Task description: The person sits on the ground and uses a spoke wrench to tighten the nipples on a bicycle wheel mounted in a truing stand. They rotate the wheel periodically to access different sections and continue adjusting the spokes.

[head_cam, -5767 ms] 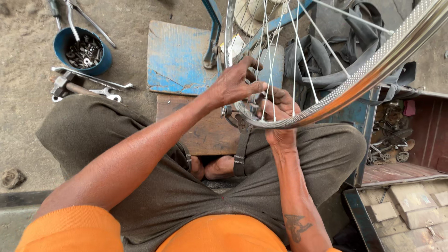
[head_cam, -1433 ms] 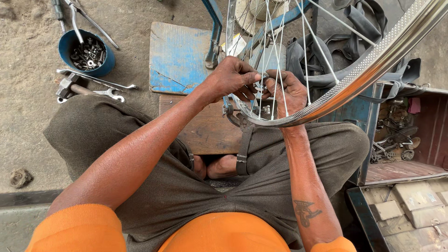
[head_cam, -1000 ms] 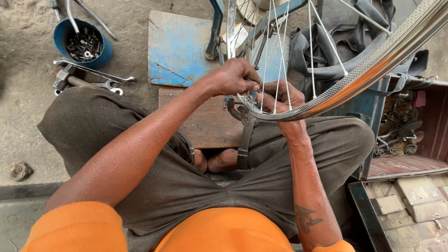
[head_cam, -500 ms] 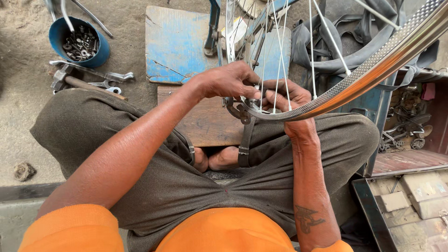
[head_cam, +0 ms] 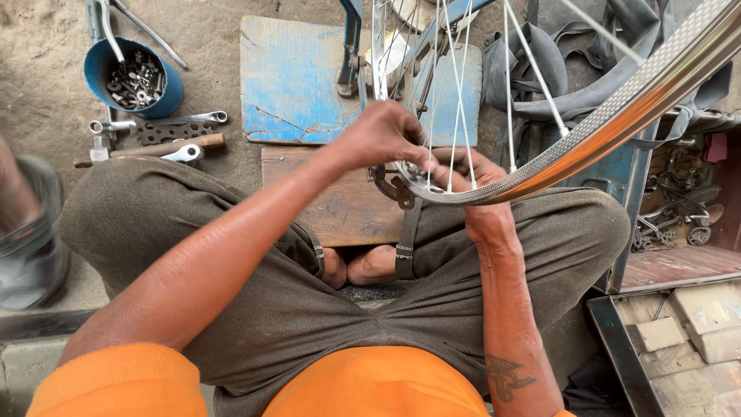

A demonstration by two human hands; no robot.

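Observation:
A shiny bicycle wheel rim (head_cam: pixel 617 123) with thin white spokes (head_cam: pixel 509 93) arcs from the middle up to the top right. My left hand (head_cam: pixel 382 135) is curled at the rim's lowest part, fingers pinched around a spoke end there. My right hand (head_cam: pixel 475 166) sits just right of it, behind the spokes, fingers closed on the rim's inner side. A dark metal piece (head_cam: pixel 390 185) hangs under the rim by my left hand. What my left fingertips pinch is hidden.
A blue tub of nuts and bolts (head_cam: pixel 135 77), wrenches (head_cam: pixel 162 123) and a wooden-handled tool (head_cam: pixel 154 147) lie upper left. A blue board (head_cam: pixel 297 77), a wooden board (head_cam: pixel 347 212), black rubber tubes (head_cam: pixel 556 69), a metal tray of blocks (head_cam: pixel 679 332). Another person's shoe (head_cam: pixel 27 224) is at left.
Both hands have stayed at the bottom of the rim, working closer together. The view has shifted slightly, and another person's shoe has come in at the left edge.

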